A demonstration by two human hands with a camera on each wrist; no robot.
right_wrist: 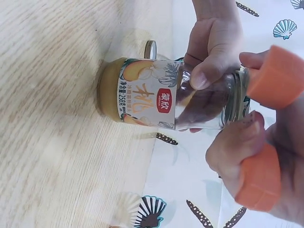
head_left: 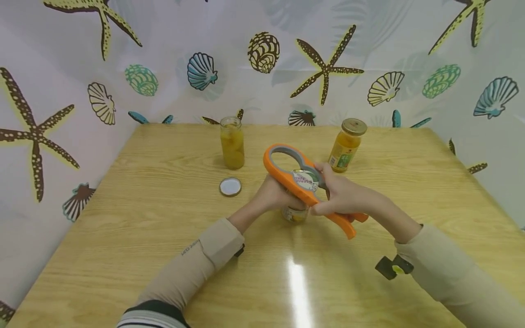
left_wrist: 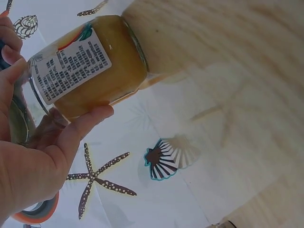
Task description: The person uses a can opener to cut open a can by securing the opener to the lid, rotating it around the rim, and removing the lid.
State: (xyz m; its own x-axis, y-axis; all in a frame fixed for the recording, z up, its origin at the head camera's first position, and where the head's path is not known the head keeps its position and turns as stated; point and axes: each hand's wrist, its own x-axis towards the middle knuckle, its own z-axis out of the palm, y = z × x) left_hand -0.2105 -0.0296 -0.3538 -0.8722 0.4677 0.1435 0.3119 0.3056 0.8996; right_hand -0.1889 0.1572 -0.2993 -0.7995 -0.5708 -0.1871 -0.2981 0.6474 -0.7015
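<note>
A glass jar of yellow fruit [right_wrist: 147,92] with a peach label stands upright on the table. My left hand [head_left: 275,195] grips its upper glass, fingers round one side and thumb on the other in the right wrist view. Over the jar's printed lid [head_left: 305,179] sits an orange and grey jar opener [head_left: 293,185], its rounded openings over the jar. My right hand [head_left: 343,192] holds the opener by its handles, with thumb and fingertips close to the lid. The far side of the lid is hidden by the opener.
Behind to the left stands a lidless jar of yellow fruit [head_left: 233,148], with a loose lid [head_left: 230,187] lying white side up in front of it. A capped jar [head_left: 346,146] stands at the back right. A patterned cloth [head_left: 229,27] borders the wooden table [head_left: 156,218].
</note>
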